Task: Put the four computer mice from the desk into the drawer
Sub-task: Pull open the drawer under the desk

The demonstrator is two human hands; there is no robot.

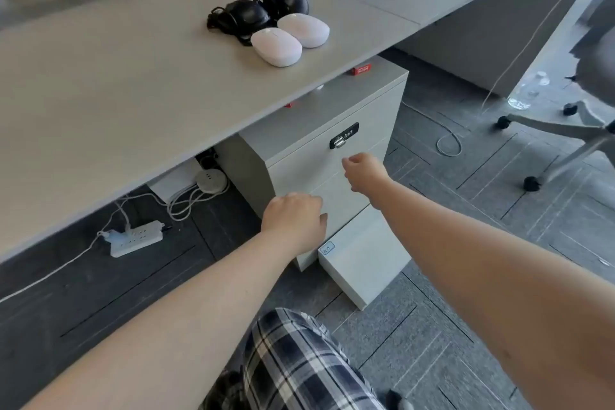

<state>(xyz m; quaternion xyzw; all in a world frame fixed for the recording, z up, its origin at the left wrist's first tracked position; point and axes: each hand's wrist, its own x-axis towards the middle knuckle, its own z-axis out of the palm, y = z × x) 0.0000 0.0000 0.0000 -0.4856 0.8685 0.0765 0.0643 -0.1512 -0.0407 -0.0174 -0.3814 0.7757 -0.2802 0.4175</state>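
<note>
Nothing is stowed yet: two white mice and two black mice sit clustered on the tabletop, above the drawer cabinet. Left hand and right hand, loosely curled and holding nothing, reach at its closed upper drawer fronts; only the bottom drawer juts out.

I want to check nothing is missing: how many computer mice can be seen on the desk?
4, grouped on the desk: one white mouse nearest, another white mouse beside it, two black mice with cords behind them. None seems hidden.

grey carpet, office chair, power strip
</note>
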